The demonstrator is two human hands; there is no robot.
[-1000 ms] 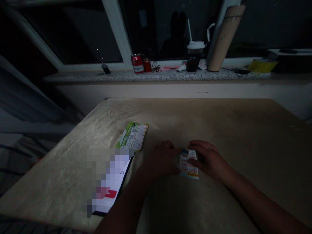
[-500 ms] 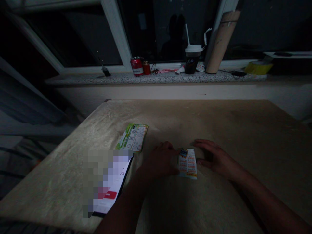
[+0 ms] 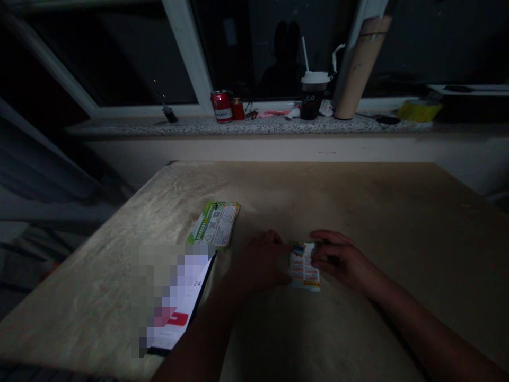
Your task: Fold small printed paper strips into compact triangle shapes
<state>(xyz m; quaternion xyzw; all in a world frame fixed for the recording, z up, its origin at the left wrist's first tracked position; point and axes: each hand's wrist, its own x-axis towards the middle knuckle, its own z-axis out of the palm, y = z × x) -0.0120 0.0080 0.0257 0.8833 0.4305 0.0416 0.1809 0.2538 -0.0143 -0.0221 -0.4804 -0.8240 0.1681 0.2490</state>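
- Two hands rest on the table (image 3: 358,212), one at each side of a small printed card (image 3: 303,268) that lies flat on the tabletop.
- Left hand (image 3: 260,262) lies against the card's left edge, its fingers curled loosely down onto the table; the dim light hides whether they pinch the card.
- Right hand (image 3: 338,257) touches the card's upper right corner, its fingers (image 3: 318,260) bent and drawn together over that corner; whether they grip it cannot be told.
- Left of the card, just beyond the left hand, lies a green leaflet (image 3: 214,224), flat and apart from the card.
- Nearer the viewer than the leaflet and further left of the card lies a lit tablet (image 3: 178,302), its screen partly blurred.
- Well behind the card, a stone windowsill (image 3: 139,126) carries a red can (image 3: 221,106), a dark cup with white lid and straw (image 3: 312,95), and a cardboard tube (image 3: 356,69) leaning on the window frame.
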